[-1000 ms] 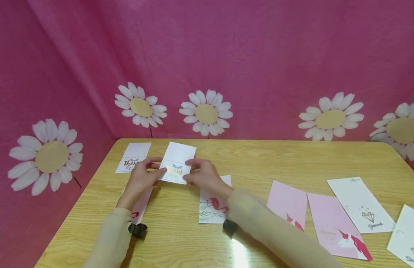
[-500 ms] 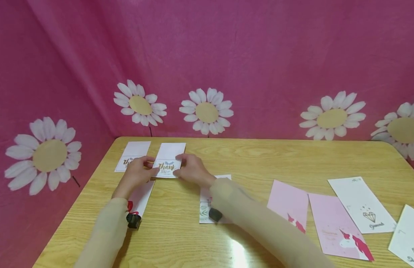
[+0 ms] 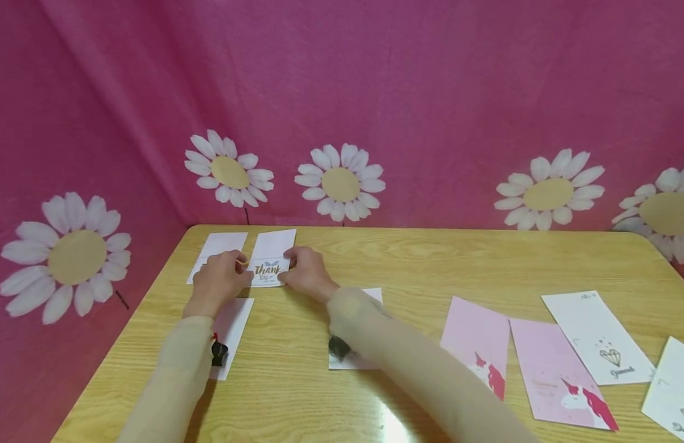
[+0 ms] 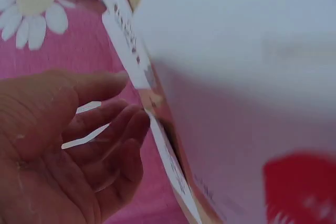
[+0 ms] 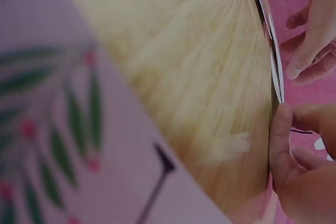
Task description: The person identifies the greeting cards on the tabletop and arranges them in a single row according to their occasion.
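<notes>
A white "Thank You" card (image 3: 272,251) lies at the table's far left, almost flat on the wood. My left hand (image 3: 237,274) holds its lower left corner between thumb and fingers (image 4: 128,124). My right hand (image 3: 291,275) pinches the lower right corner, its thumb (image 5: 283,129) against the card's thin edge (image 5: 274,64). A second "Thank You" card (image 3: 220,243) lies just left of it, partly hidden by my left hand. In the left wrist view the held card (image 4: 123,30) runs past my fingertips.
A white card with a red mark (image 3: 235,320) lies under my left forearm, and a flamingo card (image 3: 372,295) under my right. Two pink unicorn cards (image 3: 475,335) (image 3: 552,369) and two white diamond cards (image 3: 593,332) (image 3: 671,381) lie at right on the wooden table (image 3: 430,258). A pink daisy backdrop rises behind.
Both hands have carried the "Thank You" card away from me and to the left, lowering it from a tilted hold to beside the other "Thank You" card.
</notes>
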{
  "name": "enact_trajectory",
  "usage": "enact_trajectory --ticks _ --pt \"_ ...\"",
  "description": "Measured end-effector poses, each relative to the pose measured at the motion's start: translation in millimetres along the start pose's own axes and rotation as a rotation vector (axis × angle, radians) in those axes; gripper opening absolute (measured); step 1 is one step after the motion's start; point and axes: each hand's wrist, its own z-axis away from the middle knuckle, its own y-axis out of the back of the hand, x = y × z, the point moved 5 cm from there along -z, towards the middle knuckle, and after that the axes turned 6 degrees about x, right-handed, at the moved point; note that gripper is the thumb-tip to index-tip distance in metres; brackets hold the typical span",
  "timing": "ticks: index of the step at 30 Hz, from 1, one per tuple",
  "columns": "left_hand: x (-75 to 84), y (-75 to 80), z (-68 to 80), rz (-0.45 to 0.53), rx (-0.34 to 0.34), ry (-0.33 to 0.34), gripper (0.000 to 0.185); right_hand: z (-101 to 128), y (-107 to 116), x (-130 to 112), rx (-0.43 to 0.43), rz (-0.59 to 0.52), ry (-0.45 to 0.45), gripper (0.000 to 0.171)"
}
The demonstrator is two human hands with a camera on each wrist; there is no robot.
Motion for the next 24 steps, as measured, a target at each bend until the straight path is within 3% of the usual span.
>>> enact_trajectory --ticks 5,13,24 --pt "-13.7 7.7 -8.3 -0.033 0.072 0.016 0.033 -5.2 -3.1 -5.0 -0.032 0.126 0.040 0.042" --pt "-26.2 2.7 -21.1 -0.047 -0.051 0.046 0.032 -15.9 -9.0 -13.5 -0.051 0.263 0.092 0.043" --pt "-26.8 0.8 -24.2 -0.010 -0.017 0.077 0.030 -18.9 -17.0 -14.2 -0.043 0.354 0.100 0.036"
